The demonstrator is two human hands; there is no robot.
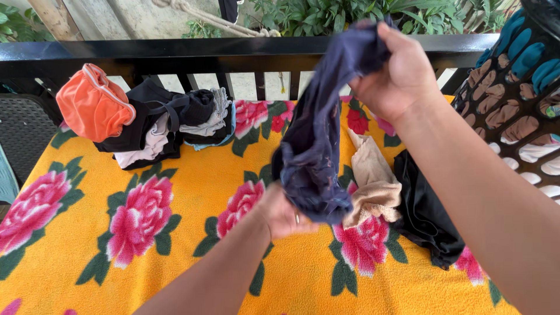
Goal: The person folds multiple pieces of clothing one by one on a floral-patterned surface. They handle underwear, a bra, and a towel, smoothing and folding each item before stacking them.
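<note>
Navy garment hangs stretched between both my hands, held up over the yellow floral cloth. Right hand grips its upper end, fingers closed; left hand pinches the lower end. Step, as I judge it: shaking out and straightening before a fold. Next move calls for finding edges and keeping tension even. Folded pile lies far left by the railing; beige piece and black piece lie unfolded below the navy one; laundry basket stands at right.

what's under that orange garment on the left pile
The orange garment tops a pile of folded dark and pale clothes on the floral yellow cloth. What lies deeper in the pile is covered.
</note>
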